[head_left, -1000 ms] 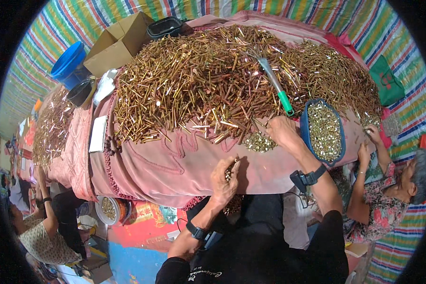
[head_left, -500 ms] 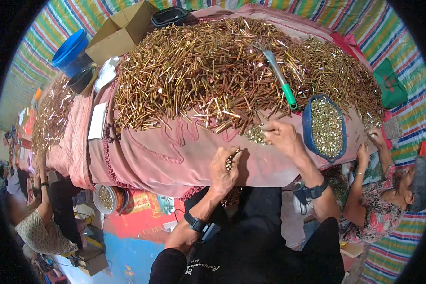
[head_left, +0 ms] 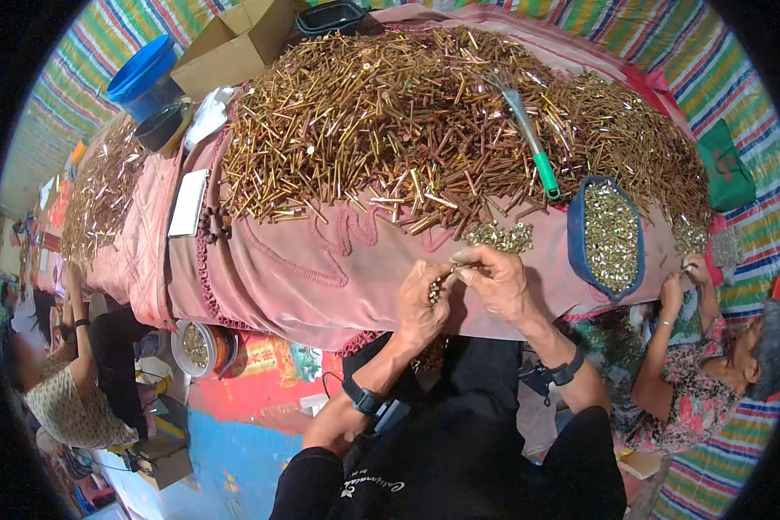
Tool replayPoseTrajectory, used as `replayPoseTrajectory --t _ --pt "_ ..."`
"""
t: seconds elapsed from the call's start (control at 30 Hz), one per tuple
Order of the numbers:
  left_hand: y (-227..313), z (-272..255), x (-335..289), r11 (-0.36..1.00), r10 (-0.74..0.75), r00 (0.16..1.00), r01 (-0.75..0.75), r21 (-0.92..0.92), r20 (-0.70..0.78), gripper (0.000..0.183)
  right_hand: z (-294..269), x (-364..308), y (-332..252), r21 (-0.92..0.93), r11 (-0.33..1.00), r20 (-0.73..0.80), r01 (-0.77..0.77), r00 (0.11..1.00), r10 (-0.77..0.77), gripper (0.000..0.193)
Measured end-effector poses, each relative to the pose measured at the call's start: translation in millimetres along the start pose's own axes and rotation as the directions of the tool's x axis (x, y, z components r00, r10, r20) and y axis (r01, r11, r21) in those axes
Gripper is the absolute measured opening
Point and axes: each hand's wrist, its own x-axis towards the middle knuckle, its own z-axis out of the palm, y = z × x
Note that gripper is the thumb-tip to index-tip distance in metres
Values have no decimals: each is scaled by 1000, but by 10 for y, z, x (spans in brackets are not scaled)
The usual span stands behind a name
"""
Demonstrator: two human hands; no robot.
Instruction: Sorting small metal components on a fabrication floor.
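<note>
My left hand [head_left: 424, 303] is closed around a bundle of thin gold-brown sticks [head_left: 435, 290], their shiny ends showing at the thumb side. My right hand [head_left: 496, 282] meets it there, thumb and forefinger pinched together at the bundle; whatever is between those fingertips is too small to make out. Just beyond my right hand lies a small heap of shiny gold bits [head_left: 500, 237] on the pink cloth [head_left: 295, 251]. Farther off spreads a large pile of gold-brown sticks [head_left: 381, 121]. To the right, a blue tub [head_left: 575, 234] is filled with similar gold bits.
A green-handled metal tool [head_left: 542, 169] rests on the pile. At the back left stand a cardboard box [head_left: 225, 56], a blue bucket [head_left: 143, 78] and a dark bowl [head_left: 160, 126]. One co-worker [head_left: 711, 373] sits at the right, another [head_left: 78, 390] at the left.
My right hand has come from the small heap of gold bits back to my left hand, and its fingertips now meet the bundle. My left hand still grips the sticks.
</note>
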Motion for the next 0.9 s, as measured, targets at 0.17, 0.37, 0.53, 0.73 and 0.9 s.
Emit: replayPoseTrajectory --t 0.17,0.37,0.53,0.73,0.9 --pt "-10 -10 -11 998 -51 999 52 -43 10 21 56 16 1 97 995 -28 -16 999 19 18" --pt "7 -10 -12 998 -56 998 56 -30 13 20 47 21 190 292 956 26 -25 1000 18 18" --pt "-2 16 5 1000 -1 1000 1 -12 -21 30 24 14 324 613 786 36 -85 996 79 20" --pt "31 15 49 998 -10 1000 8 -58 -28 25 57 -13 205 492 869 -31 -44 997 68 17" --pt "33 -15 37 998 -41 999 41 -54 1 16 -4 46 -134 -309 893 32 328 942 -334 12"
